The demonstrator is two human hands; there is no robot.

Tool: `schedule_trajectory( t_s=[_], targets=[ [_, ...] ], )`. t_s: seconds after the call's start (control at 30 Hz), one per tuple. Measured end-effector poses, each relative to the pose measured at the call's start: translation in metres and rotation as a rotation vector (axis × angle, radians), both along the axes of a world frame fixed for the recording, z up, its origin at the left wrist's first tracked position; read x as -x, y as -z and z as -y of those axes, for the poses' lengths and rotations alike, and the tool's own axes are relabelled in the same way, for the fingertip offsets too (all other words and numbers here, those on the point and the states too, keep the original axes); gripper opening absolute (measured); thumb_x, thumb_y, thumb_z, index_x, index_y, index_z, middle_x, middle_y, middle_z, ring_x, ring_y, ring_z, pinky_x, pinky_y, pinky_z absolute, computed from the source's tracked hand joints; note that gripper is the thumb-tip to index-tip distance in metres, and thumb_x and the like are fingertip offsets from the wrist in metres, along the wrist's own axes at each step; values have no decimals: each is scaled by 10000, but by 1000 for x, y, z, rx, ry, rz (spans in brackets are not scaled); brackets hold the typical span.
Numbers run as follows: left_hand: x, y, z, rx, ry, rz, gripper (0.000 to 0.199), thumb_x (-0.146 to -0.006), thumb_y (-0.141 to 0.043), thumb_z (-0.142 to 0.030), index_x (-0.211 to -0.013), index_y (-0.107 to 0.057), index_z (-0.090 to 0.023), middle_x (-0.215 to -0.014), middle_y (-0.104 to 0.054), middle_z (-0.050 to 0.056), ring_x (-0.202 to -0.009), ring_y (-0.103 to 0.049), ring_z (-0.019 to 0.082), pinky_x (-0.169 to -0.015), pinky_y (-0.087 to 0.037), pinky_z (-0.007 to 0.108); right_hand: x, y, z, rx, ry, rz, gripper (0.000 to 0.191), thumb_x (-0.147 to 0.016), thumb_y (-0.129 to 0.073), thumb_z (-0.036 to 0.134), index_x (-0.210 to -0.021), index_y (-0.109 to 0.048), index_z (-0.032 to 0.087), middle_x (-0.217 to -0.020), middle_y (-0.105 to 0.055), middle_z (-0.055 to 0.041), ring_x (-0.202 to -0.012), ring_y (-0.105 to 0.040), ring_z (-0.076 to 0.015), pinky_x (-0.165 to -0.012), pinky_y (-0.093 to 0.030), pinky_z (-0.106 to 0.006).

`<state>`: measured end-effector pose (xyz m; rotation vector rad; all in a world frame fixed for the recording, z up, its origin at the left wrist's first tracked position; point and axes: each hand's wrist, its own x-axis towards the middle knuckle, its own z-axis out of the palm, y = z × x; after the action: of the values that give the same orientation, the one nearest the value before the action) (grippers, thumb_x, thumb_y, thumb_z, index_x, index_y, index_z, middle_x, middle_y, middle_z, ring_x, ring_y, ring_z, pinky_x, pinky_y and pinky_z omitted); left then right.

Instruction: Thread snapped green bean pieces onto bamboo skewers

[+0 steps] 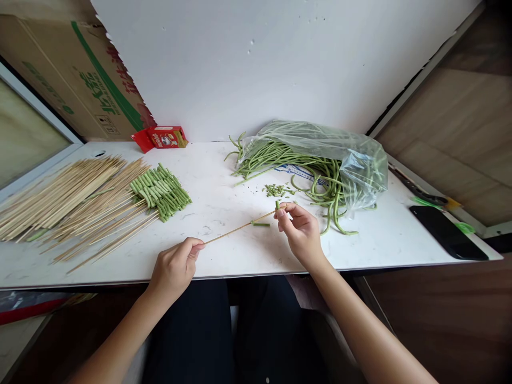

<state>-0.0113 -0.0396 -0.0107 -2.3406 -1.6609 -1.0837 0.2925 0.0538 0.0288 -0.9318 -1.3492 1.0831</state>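
Note:
My left hand pinches the near end of a thin bamboo skewer, which slants up to the right over the table. At the skewer's far end, my right hand holds a short piece of green bean between thumb and fingertips. Another cut bean piece lies just below the skewer. To the left, finished-looking skewers bear a stack of bean pieces at their right ends. Beside these spreads a large pile of bare skewers.
Long beans spill from a clear plastic bag at the back right, with small bean scraps in front. A red box stands at the back left. A black phone lies near the right edge, by a knife.

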Motion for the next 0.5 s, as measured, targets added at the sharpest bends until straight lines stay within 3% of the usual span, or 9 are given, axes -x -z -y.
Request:
schedule_trajectory(
  t_s=[0.27,0.4,0.5],
  targets=[
    [0,1,-1,69,21,21,180,-1095,-483,-200,-1053,-658,-189,-888,-780,18,-753,-755,144,-685,-559,224,3,2,4,-39,9,-27,231,-962,-753,442,-918,-704,220,-993,-662,-54,-815,-576,-159,-665,-487,-283],
    [-2,0,0,31,-1,58,121,-1065,-616,-300,-1082,-664,-191,-906,-788,22,-750,-751,152,-697,-561,232,-1,2,-2,-17,97,-8,274,-952,-754,480,-902,-704,215,-912,-654,-43,-736,-549,-148,-644,-489,-288],
    [-2,1,2,-1,-10,57,94,-1058,-624,-258,-998,-658,-194,-866,-785,10,-683,-724,133,-651,-535,220,-2,0,-3,18,86,-2,318,-938,-758,520,-879,-698,213,-827,-631,-23,-657,-497,-136,-610,-469,-290]
  ],
)
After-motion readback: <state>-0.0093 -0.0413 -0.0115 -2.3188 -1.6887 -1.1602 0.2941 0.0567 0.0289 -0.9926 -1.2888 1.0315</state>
